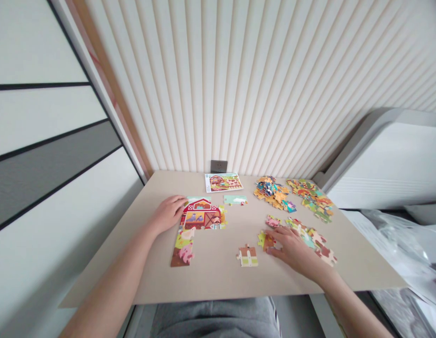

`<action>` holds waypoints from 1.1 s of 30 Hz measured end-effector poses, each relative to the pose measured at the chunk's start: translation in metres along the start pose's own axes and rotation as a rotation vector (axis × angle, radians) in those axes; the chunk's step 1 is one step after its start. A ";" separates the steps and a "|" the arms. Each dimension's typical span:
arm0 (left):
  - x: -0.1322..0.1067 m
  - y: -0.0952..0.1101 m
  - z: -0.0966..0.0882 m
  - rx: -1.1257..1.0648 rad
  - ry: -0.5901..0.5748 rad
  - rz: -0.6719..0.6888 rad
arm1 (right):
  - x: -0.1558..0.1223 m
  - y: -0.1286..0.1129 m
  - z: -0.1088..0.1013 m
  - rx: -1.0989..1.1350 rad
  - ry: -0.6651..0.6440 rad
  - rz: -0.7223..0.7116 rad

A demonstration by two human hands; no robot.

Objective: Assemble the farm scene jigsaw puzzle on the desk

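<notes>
A partly joined jigsaw puzzle (200, 219) shows a red barn, a farmer and a pink pig. My left hand (170, 212) lies at its upper left edge, fingers stretched out and touching it. Between the thumb and fingers of my right hand (290, 243) is a green and brown puzzle piece (262, 239), partly covered by the fingers. Just beyond that hand sits a pig piece (273, 221). Joined pieces with a white fence (248, 257) lie to its left, nearer me. Loose farm pieces (326, 255) spread to its right, some hidden behind the hand.
A picture card (223, 182) of the farm scene lies at the table's back, by a dark socket (218, 166). Sky pieces (235, 200) are right of the barn. A heap of pieces (271, 192) and more joined pieces (312, 199) occupy the back right. A ribbed wall borders the table (203, 286).
</notes>
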State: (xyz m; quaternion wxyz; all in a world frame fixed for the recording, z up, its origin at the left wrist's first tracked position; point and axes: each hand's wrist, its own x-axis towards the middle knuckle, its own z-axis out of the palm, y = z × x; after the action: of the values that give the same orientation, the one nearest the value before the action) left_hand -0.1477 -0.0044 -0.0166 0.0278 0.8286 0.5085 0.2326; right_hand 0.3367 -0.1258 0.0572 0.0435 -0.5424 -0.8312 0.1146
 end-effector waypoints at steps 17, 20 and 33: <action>0.000 0.003 -0.002 -0.013 -0.007 -0.012 | 0.026 -0.007 -0.011 0.404 0.042 0.099; 0.000 0.004 -0.003 -0.014 -0.002 -0.014 | 0.048 -0.009 -0.010 0.648 0.095 0.050; 0.000 0.012 -0.009 0.002 -0.008 -0.008 | 0.122 -0.026 0.044 0.959 0.272 0.088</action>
State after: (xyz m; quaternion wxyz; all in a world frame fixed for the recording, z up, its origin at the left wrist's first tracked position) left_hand -0.1419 -0.0121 -0.0052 0.0298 0.8276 0.5118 0.2286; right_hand 0.2550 -0.0304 0.0142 0.3911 -0.5058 -0.6481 0.4137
